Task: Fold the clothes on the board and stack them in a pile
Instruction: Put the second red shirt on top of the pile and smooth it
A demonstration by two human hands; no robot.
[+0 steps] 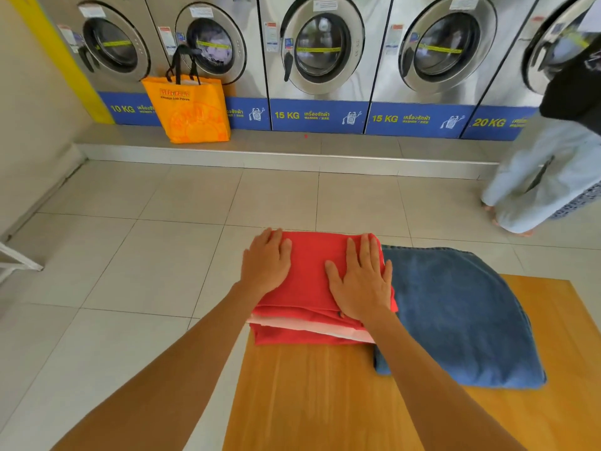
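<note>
A folded red garment [309,275] tops a small pile at the far left corner of the wooden board [312,395]. Under it show a pale pink layer [305,327] and another red layer. My left hand [266,262] lies flat on the pile's left side, fingers spread. My right hand [361,281] presses flat on its right side. Neither hand grips anything. Folded blue denim [461,320] lies on the board just right of the pile, touching it.
A row of front-loading washers [322,50] lines the far wall on a raised step. An orange shopping bag [192,109] stands on that step. A person in light trousers [546,177] stands at the right. Tiled floor surrounds the board.
</note>
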